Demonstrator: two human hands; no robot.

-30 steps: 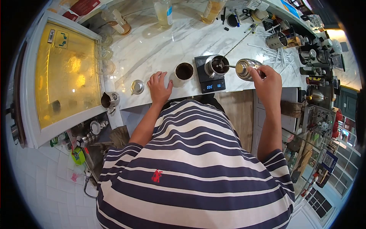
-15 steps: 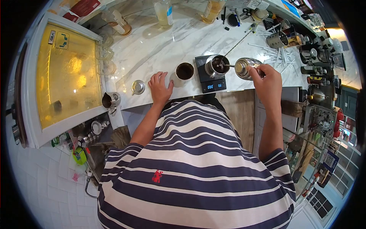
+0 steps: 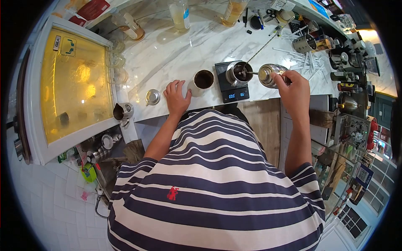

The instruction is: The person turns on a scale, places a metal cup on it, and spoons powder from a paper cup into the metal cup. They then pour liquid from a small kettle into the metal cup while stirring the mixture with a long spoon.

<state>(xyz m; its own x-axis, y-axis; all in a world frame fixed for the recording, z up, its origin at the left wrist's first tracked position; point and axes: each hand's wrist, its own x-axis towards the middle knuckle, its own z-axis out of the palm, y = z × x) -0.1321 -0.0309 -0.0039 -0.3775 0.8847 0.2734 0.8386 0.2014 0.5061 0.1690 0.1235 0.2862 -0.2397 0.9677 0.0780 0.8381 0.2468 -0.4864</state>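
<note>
Of the two hands here, the right hand [image 3: 294,90] is clamped on one steel kettle [image 3: 271,76], fingers and thumb closed over its near end; whatever grip they hold is hidden beneath them. The kettle hangs just right of a steel cup [image 3: 233,78], its long axis running roughly left to right, its slim spout pointing left over the cup's rim. I can't make out any stream from it.

The cup stands upright on one black scale [image 3: 237,95], its lit display too small for me to read surely. One twisted spoon [image 3: 261,49] leans out of the cup, up and to the right.

The left hand [image 3: 177,98] lies palm down on the marble counter [image 3: 167,54], fingers apart, holding nothing, between a cup of dark contents [image 3: 204,79] and a small steel dish [image 3: 153,97].

Farther off stand three bottles [image 3: 180,19], two cut off at the top of the view, and loose white straws [image 3: 307,62], too tangled to count.
</note>
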